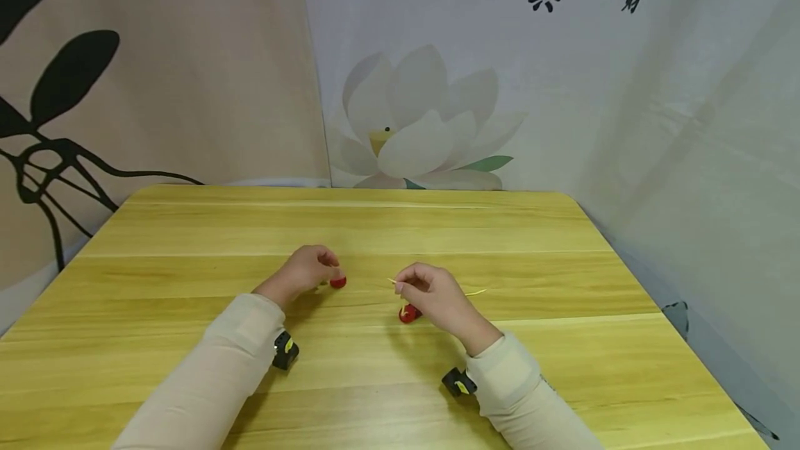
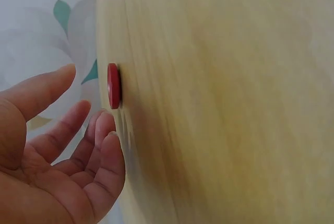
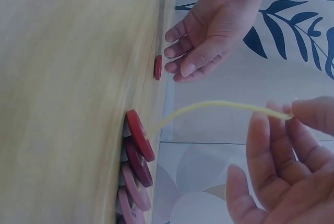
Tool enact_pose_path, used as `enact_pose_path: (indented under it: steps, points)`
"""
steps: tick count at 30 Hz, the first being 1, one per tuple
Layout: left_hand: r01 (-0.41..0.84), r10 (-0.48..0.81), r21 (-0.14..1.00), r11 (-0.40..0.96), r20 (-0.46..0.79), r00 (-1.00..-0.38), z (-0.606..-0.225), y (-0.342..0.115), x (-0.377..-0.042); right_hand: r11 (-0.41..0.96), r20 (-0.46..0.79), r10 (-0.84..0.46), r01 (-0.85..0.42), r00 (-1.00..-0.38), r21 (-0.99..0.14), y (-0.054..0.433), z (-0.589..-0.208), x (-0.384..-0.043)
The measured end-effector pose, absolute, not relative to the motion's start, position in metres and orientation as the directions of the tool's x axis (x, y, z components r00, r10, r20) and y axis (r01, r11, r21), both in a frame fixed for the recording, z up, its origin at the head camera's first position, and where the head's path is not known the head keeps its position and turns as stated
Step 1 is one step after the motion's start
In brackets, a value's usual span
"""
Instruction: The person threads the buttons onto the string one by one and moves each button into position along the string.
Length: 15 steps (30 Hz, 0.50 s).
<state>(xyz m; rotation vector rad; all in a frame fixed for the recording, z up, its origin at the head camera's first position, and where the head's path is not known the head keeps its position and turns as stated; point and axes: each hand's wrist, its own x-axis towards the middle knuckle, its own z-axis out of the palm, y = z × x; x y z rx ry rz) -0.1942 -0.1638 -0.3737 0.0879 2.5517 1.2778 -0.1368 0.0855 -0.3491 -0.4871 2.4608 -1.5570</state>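
My right hand [image 1: 442,297] pinches the end of a yellow cord [image 3: 209,103] between thumb and fingertips. From there the cord arcs down to a leaning row of several round discs [image 3: 141,136], red to pinkish, on the tabletop; in the head view the right hand partly covers that row. Over to the left, a single red disc [image 2: 113,86] lies flat by itself. My left hand [image 1: 307,268] is close over this disc, thumb apart from its loosely bent fingers. In the left wrist view a gap shows between the thumb and the disc.
Both hands work above a yellow wood-grain table [image 1: 350,394]. A loose cord tail [image 1: 476,292] sticks out past the right hand. Behind the table's far edge hangs a printed cloth backdrop [image 1: 425,117] with a lotus. Each sleeve carries a small black wrist camera [image 1: 285,351].
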Motion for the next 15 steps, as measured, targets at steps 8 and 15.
enact_pose_path:
  steps: [8, 15]
  points:
    - [-0.073, 0.185, 0.766, 0.639, -0.244, -0.952, -0.3770, -0.1594, -0.1945, 0.389, 0.019, -0.376, -0.177, -0.926, -0.904, 0.0886, -0.3528, -0.1364]
    - [-0.026, 0.209, 0.722, 0.692, -0.234, -0.950, -0.3783, -0.1561, -0.1968, 0.389, 0.018, -0.380, -0.178, -0.925, -0.904, 0.0907, -0.3559, -0.1362]
